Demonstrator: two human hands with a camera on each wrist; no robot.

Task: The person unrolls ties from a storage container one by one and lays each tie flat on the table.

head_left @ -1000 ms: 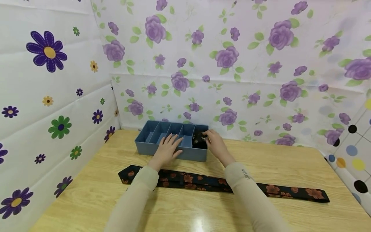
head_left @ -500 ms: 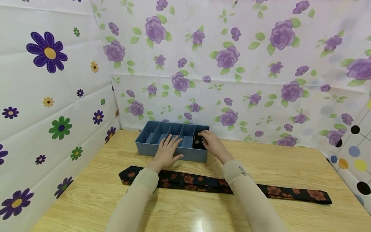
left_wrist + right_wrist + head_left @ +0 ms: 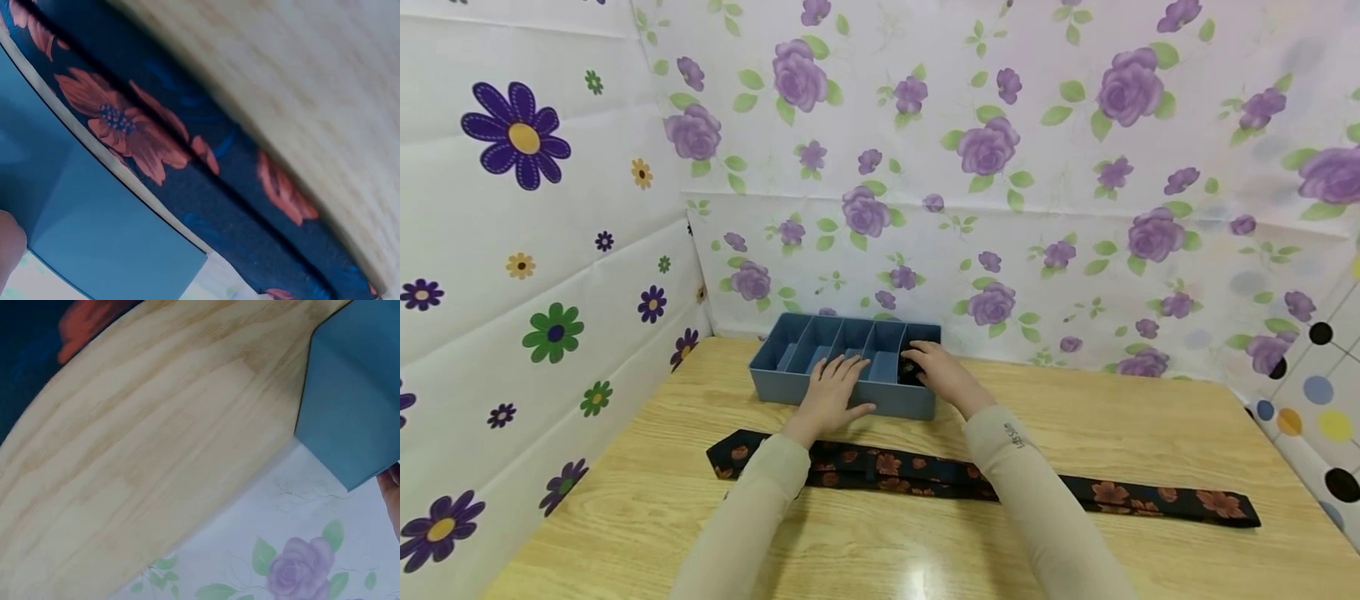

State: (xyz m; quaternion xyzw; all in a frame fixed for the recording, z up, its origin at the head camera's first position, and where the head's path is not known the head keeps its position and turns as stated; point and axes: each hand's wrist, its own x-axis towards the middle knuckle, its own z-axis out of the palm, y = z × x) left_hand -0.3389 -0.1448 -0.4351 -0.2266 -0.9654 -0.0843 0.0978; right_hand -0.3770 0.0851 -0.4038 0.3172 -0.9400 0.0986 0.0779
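right hand (image 3: 950, 375), seemingly touching dark bundle (image 3: 910, 369), in box (image 3: 778, 387)

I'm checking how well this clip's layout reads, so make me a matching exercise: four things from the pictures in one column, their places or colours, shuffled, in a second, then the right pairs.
Things
1. floral tie
2. divided box
3. left hand
4. dark item

Places or colours
A. reaching over the near side of the box, around its middle
B. inside the box at its right end, partly covered by the right hand
C. stretched across the table, passing beneath both forearms
D. plain blue

Right pairs
1-C
2-D
3-A
4-B
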